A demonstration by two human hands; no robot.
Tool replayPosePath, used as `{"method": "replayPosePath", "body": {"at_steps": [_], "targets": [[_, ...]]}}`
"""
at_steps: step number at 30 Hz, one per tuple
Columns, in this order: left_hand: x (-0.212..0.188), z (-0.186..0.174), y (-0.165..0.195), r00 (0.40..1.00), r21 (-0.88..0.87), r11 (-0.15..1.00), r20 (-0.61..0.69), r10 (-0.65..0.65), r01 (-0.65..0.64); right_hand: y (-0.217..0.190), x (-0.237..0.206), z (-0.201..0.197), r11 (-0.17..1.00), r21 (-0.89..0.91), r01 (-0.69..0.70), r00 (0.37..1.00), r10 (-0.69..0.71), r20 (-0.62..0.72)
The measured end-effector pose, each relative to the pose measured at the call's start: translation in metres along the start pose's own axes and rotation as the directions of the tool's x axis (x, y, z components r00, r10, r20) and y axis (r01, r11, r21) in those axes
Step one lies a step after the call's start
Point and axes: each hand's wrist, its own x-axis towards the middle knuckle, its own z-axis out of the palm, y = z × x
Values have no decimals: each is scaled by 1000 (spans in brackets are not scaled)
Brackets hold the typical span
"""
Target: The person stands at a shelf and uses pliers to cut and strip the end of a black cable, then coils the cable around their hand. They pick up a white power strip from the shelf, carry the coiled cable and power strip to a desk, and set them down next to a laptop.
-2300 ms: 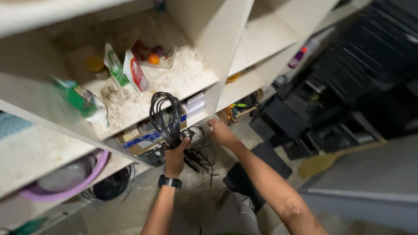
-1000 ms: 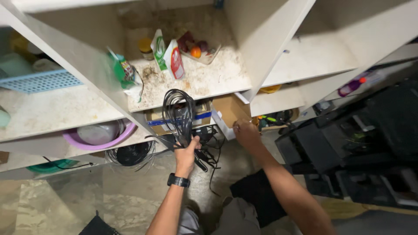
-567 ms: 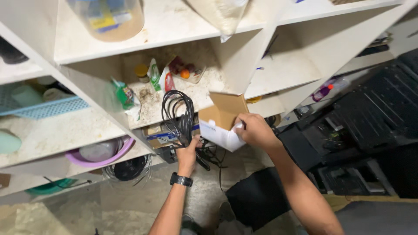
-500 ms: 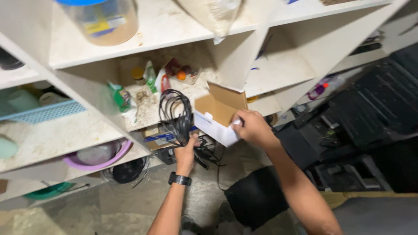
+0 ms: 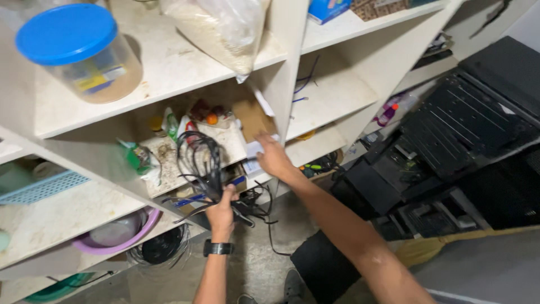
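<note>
At centre frame our left hand (image 5: 221, 209) is clenched around a bundle of black cables (image 5: 200, 160), the loops standing up in front of the middle shelf (image 5: 169, 169) while loose ends trail down past the watch (image 5: 217, 247) toward the floor. Just right of it our right hand (image 5: 271, 157) grips the small cardboard box (image 5: 254, 126), fingers wrapped on its white lower edge, the box sitting at the shelf's right end, pressed near the upright divider (image 5: 284, 84). That cubby is crowded: packets (image 5: 169, 125) and small bits line its back, so the only free room is the front strip by the cables. The compartment right of the divider (image 5: 332, 95) lies mostly bare. At upper left a jar with a blue lid (image 5: 76, 50) stands near the shelf lip, and a plastic bag (image 5: 225, 28) overhangs the edge above the box. At lower left a purple bowl (image 5: 121, 236) sits close to the shelf edge, with a blue basket (image 5: 42, 188) above it. Black equipment (image 5: 450, 146) fills the right side, leaving a narrow floor gap beside our right arm. Against half a second ago, the box has gone from held out in the open, flap up, to inside the cubby, and the view has tilted upward, bringing the jar and bag further in; the cable bundle has stayed in our left grip.
</note>
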Motion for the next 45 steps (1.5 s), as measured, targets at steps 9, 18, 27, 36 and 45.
{"method": "replayPosePath", "body": {"at_steps": [9,18,27,36,45], "targets": [[6,-28,-9,996,72,997,-84,27,-21,42,-23,13,985,123,121,983,-101,-156],[-6,-66,-80,991,67,998,-129,29,-20,114,-101,78,980,102,-169,986,166,35],[-2,-140,-197,991,-29,997,-116,61,-65,173,-141,210,910,12,-414,896,405,180],[13,-187,-255,990,359,932,-101,97,-54,190,-129,284,948,-319,3,984,54,172],[35,-189,-273,989,235,970,-116,93,-63,211,-148,302,874,-469,-130,863,333,381]]}}
